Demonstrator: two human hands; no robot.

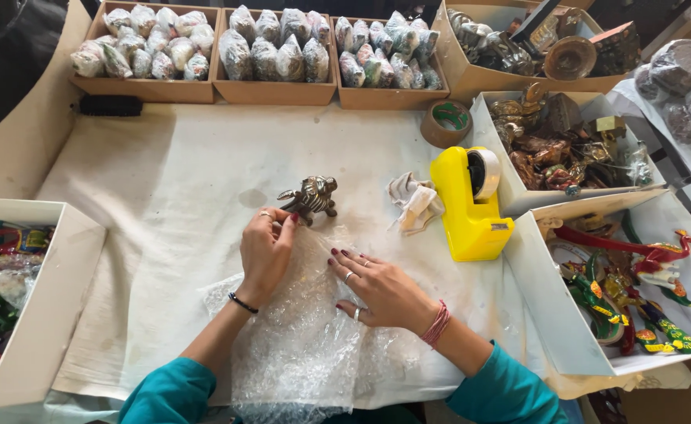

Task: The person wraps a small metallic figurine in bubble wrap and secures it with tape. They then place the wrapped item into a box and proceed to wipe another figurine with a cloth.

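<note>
Two hands rest on a sheet of clear bubble wrap (302, 338) spread over the cloth-covered tabletop (165, 204). Left hand (267, 251): laid on the upper left part of the sheet, fingers curled together at the sheet's far edge, fingertips just beside a small brass animal figurine (311, 196); whether they touch it cannot be told. Right hand (381, 290): laid flat, palm down, fingers spread and pressing the sheet (nothing is gripped). The figurine stands upright on the cloth at the far edge of the bubble wrap, near the middle of the tabletop.

Right of the figurine lies a crumpled wad of paper (413, 202), and just beside that stands a yellow tape dispenser (471, 206). A roll of brown tape (446, 123) lies farther back. Three cardboard trays of wrapped bundles (275, 47) line the far edge. White boxes at the right hold metal figurines (565, 145) and painted wooden birds (636, 290).
</note>
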